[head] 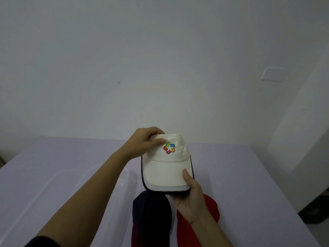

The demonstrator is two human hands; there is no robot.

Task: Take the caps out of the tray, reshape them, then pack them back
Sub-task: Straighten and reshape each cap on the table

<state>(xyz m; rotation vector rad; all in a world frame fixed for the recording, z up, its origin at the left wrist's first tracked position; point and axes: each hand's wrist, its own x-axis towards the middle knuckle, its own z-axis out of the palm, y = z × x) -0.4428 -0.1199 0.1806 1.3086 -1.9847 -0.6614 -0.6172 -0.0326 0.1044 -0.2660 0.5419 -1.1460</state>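
Head view: a white cap (167, 157) is held up, right of the clear tray (129, 175).
The left hand (142, 141) pinches the crumpled, soft-looking crown (176, 140); the right hand (190, 196) grips the brim (165, 172), thumb on top. Probably light; the stiffer brim seems the best hold.

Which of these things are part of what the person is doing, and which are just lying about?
Part of the job: white cap, gripped by left hand and right hand; navy cap; red cap; clear tray.
Just there: wall plate; dark object on the floor.
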